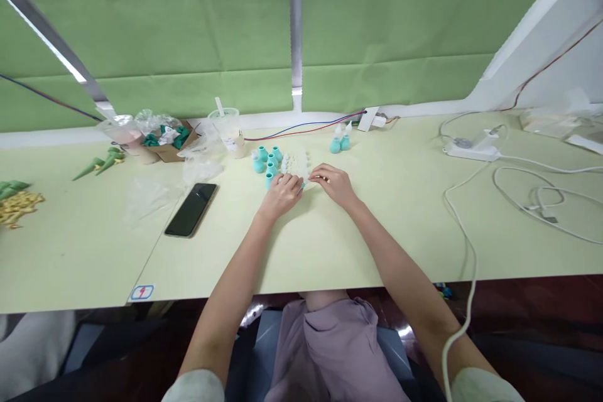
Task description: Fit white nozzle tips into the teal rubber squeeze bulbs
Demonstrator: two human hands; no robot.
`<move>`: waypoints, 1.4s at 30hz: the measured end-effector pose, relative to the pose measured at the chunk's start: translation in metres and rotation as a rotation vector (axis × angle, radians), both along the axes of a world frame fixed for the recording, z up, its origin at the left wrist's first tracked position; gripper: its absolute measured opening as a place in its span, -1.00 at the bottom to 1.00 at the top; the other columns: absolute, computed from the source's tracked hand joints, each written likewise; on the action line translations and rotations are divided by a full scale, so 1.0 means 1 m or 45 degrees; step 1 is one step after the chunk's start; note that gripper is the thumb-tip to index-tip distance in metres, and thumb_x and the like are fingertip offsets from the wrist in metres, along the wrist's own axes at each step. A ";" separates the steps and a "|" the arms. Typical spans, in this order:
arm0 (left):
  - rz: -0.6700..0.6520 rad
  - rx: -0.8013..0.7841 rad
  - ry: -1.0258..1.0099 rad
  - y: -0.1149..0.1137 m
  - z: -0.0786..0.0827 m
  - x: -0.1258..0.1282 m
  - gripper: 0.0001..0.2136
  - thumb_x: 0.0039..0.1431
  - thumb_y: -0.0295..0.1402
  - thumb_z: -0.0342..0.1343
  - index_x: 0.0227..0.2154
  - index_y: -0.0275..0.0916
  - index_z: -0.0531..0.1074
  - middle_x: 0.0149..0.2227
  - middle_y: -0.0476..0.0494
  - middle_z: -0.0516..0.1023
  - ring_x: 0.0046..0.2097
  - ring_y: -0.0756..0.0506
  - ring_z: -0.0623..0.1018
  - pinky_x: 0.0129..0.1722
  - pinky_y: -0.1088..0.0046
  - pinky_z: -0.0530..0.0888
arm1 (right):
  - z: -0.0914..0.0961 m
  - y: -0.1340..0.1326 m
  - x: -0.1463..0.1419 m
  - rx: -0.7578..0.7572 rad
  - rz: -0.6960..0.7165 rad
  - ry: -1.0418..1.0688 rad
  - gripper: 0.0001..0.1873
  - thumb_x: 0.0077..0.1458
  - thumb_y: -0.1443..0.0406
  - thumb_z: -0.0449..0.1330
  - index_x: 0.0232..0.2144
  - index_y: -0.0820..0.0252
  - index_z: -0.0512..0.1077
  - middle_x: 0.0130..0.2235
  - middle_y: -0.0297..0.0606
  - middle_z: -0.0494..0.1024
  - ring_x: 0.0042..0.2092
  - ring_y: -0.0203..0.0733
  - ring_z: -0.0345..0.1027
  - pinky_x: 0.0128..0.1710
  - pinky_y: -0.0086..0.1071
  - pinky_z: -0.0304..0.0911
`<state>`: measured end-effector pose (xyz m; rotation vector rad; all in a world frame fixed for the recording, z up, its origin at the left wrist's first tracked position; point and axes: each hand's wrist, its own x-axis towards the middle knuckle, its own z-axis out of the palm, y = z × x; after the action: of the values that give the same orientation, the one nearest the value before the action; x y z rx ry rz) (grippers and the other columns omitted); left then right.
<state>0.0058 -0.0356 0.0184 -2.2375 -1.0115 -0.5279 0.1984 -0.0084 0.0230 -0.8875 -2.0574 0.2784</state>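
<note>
My left hand (281, 196) is closed around a small teal piece (302, 187), mostly hidden by the fingers. Just to its right, my right hand (335, 184) pinches a tiny whitish piece, too small to name, close to the teal one. Several teal bulb-shaped pieces (271, 159) with open tops stand behind and left of my left hand. Rows of small white pieces (296, 164) lie right beyond my fingertips. Farther back on the right are two teal bulbs with white pointed tips (345, 141), standing upright.
A black phone (191, 210) lies left of my arms, near crumpled clear plastic (200, 160). Behind it stand a plastic cup (230, 132) and a cardboard box (170, 152). A white cable (464, 232) hangs over the front edge from a power strip (473, 149) at right.
</note>
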 end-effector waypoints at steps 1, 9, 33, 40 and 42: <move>0.002 -0.010 -0.005 0.000 0.001 0.000 -0.78 0.26 -0.39 -0.10 -0.14 -0.29 0.40 -0.34 -0.17 0.45 -0.22 -0.11 0.43 -0.17 0.28 0.28 | 0.001 -0.001 0.000 0.022 -0.012 -0.029 -0.83 0.18 0.26 0.08 -0.36 0.11 0.47 -0.24 -0.31 0.52 -0.27 -0.31 0.38 -0.29 -0.45 0.21; -0.011 -0.060 0.051 -0.003 0.004 -0.001 -0.75 0.26 -0.43 -0.15 -0.15 -0.31 0.40 -0.33 -0.19 0.45 -0.23 -0.12 0.42 -0.15 0.27 0.27 | 0.008 -0.010 -0.001 0.194 -0.104 -0.381 -0.76 0.26 0.26 -0.04 -0.27 0.15 0.42 -0.19 -0.26 0.50 -0.28 -0.30 0.38 -0.37 -0.45 0.15; 0.074 -0.165 -0.208 0.003 0.002 -0.005 -0.76 0.23 -0.34 -0.07 -0.10 -0.21 0.41 -0.24 -0.23 0.48 -0.12 -0.18 0.43 -0.11 0.21 0.29 | 0.012 -0.011 0.002 0.120 -0.026 -0.366 -0.82 0.25 0.33 -0.07 -0.24 0.18 0.33 -0.19 -0.20 0.43 -0.34 -0.29 0.36 -0.37 -0.44 0.21; 0.108 -0.179 -0.296 0.002 0.004 -0.005 -0.75 0.23 -0.32 -0.06 -0.09 -0.18 0.41 -0.22 -0.25 0.49 -0.12 -0.19 0.44 -0.11 0.21 0.27 | 0.016 -0.013 0.003 0.039 0.029 -0.222 -0.82 0.24 0.31 -0.06 -0.25 0.17 0.33 -0.19 -0.20 0.41 -0.39 -0.32 0.32 -0.31 -0.43 0.24; 0.140 -0.159 -0.345 0.003 0.004 -0.009 -0.75 0.22 -0.31 -0.06 -0.10 -0.18 0.43 -0.24 -0.24 0.49 -0.14 -0.18 0.44 -0.12 0.21 0.26 | 0.016 -0.011 0.005 0.024 0.035 -0.179 -0.83 0.23 0.30 -0.05 -0.25 0.17 0.34 -0.18 -0.19 0.40 -0.41 -0.33 0.30 -0.32 -0.43 0.25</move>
<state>-0.0028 -0.0321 0.0227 -2.2426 -1.3287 -0.7517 0.2037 -0.0194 0.0389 -0.8899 -2.1992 0.2161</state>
